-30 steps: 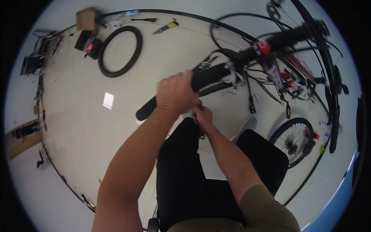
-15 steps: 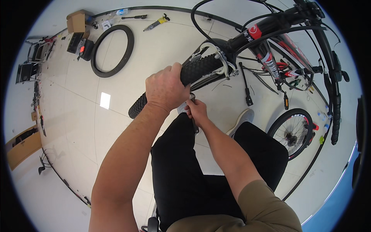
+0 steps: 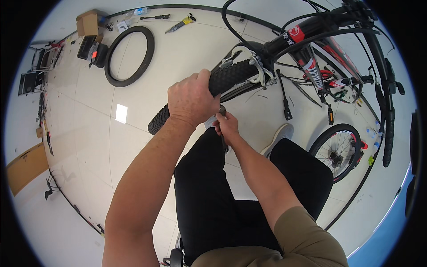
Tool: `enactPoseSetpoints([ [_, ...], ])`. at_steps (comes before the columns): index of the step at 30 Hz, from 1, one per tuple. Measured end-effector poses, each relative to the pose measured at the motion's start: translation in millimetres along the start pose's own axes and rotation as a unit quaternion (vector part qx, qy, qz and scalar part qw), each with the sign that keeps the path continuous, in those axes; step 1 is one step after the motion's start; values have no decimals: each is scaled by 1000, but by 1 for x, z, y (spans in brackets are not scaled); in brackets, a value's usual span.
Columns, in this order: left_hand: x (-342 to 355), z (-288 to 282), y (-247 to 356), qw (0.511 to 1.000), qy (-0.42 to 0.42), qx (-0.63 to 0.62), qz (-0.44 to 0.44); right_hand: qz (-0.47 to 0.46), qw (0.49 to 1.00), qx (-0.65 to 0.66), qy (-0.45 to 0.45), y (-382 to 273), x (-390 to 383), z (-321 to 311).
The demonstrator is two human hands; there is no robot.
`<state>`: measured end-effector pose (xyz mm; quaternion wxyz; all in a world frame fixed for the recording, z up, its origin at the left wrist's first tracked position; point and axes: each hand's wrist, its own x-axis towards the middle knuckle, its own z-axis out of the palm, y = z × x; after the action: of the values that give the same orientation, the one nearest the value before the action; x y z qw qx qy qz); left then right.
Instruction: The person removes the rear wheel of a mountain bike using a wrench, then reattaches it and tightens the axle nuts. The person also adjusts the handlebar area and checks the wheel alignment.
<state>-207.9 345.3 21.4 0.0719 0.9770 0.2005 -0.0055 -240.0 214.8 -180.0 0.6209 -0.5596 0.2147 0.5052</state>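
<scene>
A black and red bicycle [image 3: 302,53] is at the upper right, its front wheel pointing toward me. My left hand [image 3: 189,99] is closed over the knobby front tyre [image 3: 235,76], below the silver rim brake [image 3: 259,66]. Lower down, beside the wheel, my right hand [image 3: 228,129] has its fingers wrapped round a grey metal wrench [image 3: 223,109]. The wrench's head shows above the fingers, and the end of its handle shows below them. My left hand and the tyre hide the wheel's hub, so what the wrench touches cannot be made out.
A loose tyre [image 3: 108,73] lies at the upper left, near a cardboard box [image 3: 87,26]. To my right stands a spoked wheel [image 3: 334,155]. A long black tool [image 3: 285,103] lies between it and the bicycle. A yellow and grey tool [image 3: 180,24] lies far ahead.
</scene>
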Motion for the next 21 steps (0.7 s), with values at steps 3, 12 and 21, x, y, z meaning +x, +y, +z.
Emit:
enactPoseSetpoints([
  [3,0,-2,1,1000,-12,4,-6,0,1000,-6,7,1,1,0],
  [12,0,-4,0,999,-39,7,-21,4,1000,-17,1,-3,-6,2],
  [21,0,-5,1,999,-40,12,-21,17,1000,10,-24,1,2,-1],
])
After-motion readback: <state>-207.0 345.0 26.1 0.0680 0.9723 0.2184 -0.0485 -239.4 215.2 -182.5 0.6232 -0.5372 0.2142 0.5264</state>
